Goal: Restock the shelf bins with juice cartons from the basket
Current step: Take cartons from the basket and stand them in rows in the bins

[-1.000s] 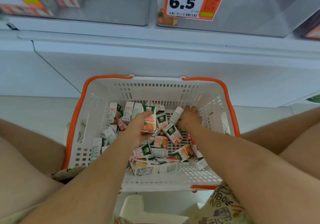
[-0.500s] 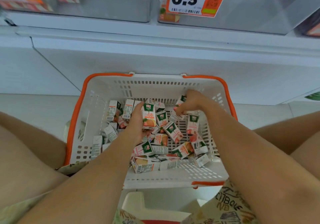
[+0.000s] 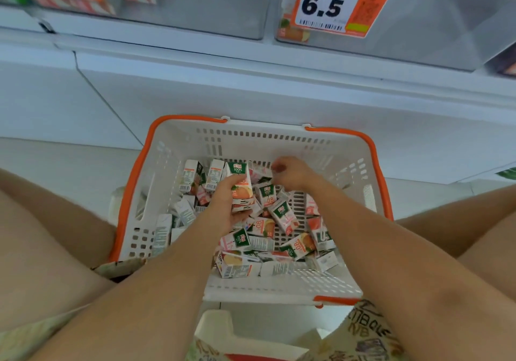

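Head view, person crouched at white basket (image 3: 178, 182) w/ orange rim, set on floor directly below shelf bins (image 3: 195, 6), presumably so cartons travel a short way up. Left hand (image 3: 226, 207): fingers curled round an upright orange-print carton (image 3: 240, 182), green "100%" top uppermost; at least one more carton appears stacked beneath it in the same grip, so judged to be collecting several per trip. Right hand (image 3: 290, 175): at far side of basket, fingers bent down toward pink-print cartons near the back wall; contact blurred, cannot tell whether anything is gripped. Loose cartons (image 3: 284, 218) lie jumbled across basket floor, mixed orange and pink, many on their sides. Bin behind price tag (image 3: 332, 3) marked 6.5 shows one orange carton at its left corner, otherwise looks sparsely filled. Judgement: pick-up phase, task early; most stock not yet shelved.
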